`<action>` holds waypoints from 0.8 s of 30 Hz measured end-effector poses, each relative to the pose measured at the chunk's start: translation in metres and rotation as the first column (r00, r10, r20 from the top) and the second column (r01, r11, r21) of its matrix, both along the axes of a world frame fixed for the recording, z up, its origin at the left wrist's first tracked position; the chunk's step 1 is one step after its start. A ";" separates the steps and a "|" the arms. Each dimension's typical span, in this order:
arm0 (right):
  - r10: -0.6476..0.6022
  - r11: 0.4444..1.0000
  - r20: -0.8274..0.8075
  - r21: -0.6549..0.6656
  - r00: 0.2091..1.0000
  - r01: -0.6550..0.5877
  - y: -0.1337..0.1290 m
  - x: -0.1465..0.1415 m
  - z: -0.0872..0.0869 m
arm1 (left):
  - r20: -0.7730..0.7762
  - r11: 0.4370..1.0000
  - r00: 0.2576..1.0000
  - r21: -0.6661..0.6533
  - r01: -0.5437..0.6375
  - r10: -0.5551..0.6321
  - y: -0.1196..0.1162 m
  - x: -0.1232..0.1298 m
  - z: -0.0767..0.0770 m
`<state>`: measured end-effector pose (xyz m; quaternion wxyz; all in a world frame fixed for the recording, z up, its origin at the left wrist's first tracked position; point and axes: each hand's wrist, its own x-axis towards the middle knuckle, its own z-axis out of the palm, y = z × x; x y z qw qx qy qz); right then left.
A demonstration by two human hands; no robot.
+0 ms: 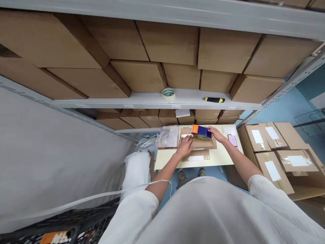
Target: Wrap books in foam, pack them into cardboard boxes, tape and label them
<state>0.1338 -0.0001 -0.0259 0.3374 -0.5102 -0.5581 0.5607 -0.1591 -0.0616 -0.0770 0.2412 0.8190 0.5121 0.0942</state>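
My right hand (215, 134) grips an orange and blue packing tape dispenser (201, 131) by its top, with the dispenser resting on a flat cardboard parcel (203, 144). My left hand (185, 146) lies spread on the parcel's near left part, holding nothing. The parcel sits on a pale yellow board (172, 161). A second taped cardboard packet (196, 156) lies just in front of it. To the left is a plastic-wrapped flat item (168, 136). To the right are a phone in a pink case (233, 141) and a white paper sheet (229, 130).
Shelves of brown cartons (154, 76) rise ahead, with a tape roll (168, 94) and a yellow-black utility knife (214, 99) on a shelf edge. Taped boxes (271, 156) stand at right. A white bag (136, 171) and black crate (63, 227) are at left.
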 end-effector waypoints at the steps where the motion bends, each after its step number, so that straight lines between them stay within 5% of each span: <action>1: -0.010 1.000 -0.004 -0.006 1.000 0.010 0.001 -0.003 -0.003 | 0.014 1.000 1.000 -0.001 -0.001 0.001 0.000 -0.001 0.000; 9: -0.094 0.995 0.069 -0.013 0.993 0.095 0.004 0.001 -0.017 | 0.121 0.999 0.993 -0.035 -0.007 0.011 0.004 -0.006 -0.001; 13: -0.128 0.992 0.034 -0.003 0.991 0.128 0.002 -0.004 -0.020 | 0.285 0.987 0.947 -0.109 -0.118 0.145 0.014 -0.007 0.005; 15: -0.142 0.990 0.027 0.002 0.989 0.142 0.001 -0.005 -0.019 | 0.428 0.954 0.853 -0.170 -0.248 0.298 0.022 -0.004 0.012; 18: -0.137 0.990 0.029 0.010 0.990 0.137 0.000 -0.006 -0.017 | 0.612 0.842 0.578 -0.403 -0.359 0.539 0.038 0.006 0.025; 21: -0.144 0.990 -0.016 0.007 0.990 0.144 0.000 -0.006 -0.015 | 0.569 0.664 0.370 -0.715 -0.218 0.735 0.050 0.021 0.039; 24: -0.157 0.987 -0.048 0.011 0.986 0.158 0.000 -0.006 -0.016 | 0.518 0.568 0.298 -0.815 -0.110 0.801 0.053 0.034 0.049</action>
